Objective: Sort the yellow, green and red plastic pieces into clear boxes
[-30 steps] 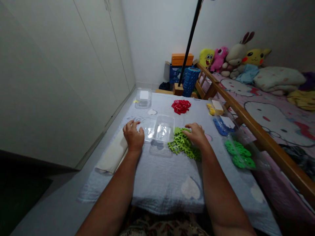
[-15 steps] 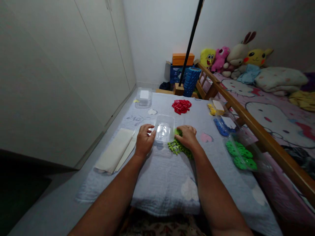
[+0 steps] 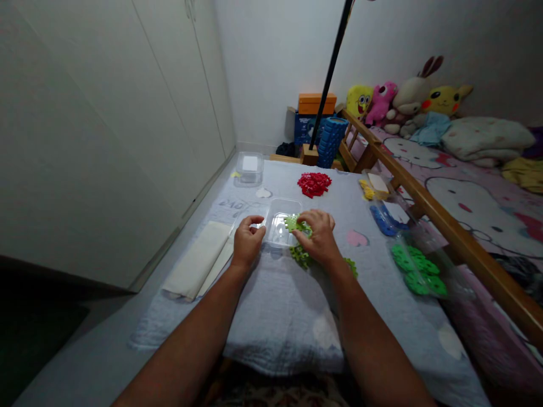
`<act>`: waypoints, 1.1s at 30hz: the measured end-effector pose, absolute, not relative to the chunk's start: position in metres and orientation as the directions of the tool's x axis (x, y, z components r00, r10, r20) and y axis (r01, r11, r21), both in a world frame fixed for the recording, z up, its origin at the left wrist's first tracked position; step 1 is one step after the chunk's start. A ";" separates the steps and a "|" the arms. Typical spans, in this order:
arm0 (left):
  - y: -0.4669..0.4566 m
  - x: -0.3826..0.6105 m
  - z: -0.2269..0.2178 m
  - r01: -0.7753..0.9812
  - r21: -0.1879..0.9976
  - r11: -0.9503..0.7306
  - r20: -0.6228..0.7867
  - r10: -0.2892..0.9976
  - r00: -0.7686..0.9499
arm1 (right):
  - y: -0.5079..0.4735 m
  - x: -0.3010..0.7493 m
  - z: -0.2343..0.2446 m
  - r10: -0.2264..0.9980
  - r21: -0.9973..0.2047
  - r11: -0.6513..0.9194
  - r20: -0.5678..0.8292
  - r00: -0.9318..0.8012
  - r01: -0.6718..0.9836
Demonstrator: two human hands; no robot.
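A clear plastic box (image 3: 280, 217) sits on a pale quilted blanket (image 3: 275, 305) on the floor. My left hand (image 3: 246, 241) grips the box's left rim, fingers curled on it. My right hand (image 3: 318, 234) is closed on a bunch of light green plastic pieces (image 3: 294, 224) and holds them over the box's right edge. More light green pieces (image 3: 302, 257) lie under and beside my right hand on the blanket, some to its right near my wrist.
A red pile (image 3: 314, 183) lies further back. Another clear box (image 3: 249, 168) is at the far left. Bags of yellow (image 3: 370, 187), blue (image 3: 384, 217) and darker green pieces (image 3: 416, 271) line the right, by a wooden bed rail (image 3: 445, 226). Folded cloth (image 3: 195, 265) lies left.
My left hand moved right from the blanket onto the box's rim. My right hand gathered green pieces from the pile and lifted them left to the box's edge.
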State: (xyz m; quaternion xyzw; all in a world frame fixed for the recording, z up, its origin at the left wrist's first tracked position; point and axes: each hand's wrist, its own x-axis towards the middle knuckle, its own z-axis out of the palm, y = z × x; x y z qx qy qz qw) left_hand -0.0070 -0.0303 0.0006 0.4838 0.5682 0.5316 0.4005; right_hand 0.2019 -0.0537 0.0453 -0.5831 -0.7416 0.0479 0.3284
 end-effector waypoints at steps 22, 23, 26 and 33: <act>-0.034 -0.008 0.007 0.193 0.978 -0.079 0.120 0.970 -0.212 | -0.046 0.224 0.042 0.939 -0.533 0.193 0.344 0.003 0.824; -0.035 -0.008 0.008 0.190 0.979 -0.076 0.117 0.970 -0.211 | -0.045 0.230 0.043 0.940 -0.539 0.165 0.340 0.035 0.826; -0.035 -0.007 0.008 0.187 0.980 -0.073 0.113 0.971 -0.209 | -0.047 0.235 0.047 0.943 -0.528 0.168 0.332 0.020 0.832; -0.033 -0.008 0.005 0.204 0.977 -0.062 0.106 0.972 -0.212 | -0.058 0.202 0.047 0.924 -0.414 0.340 0.313 -0.219 0.844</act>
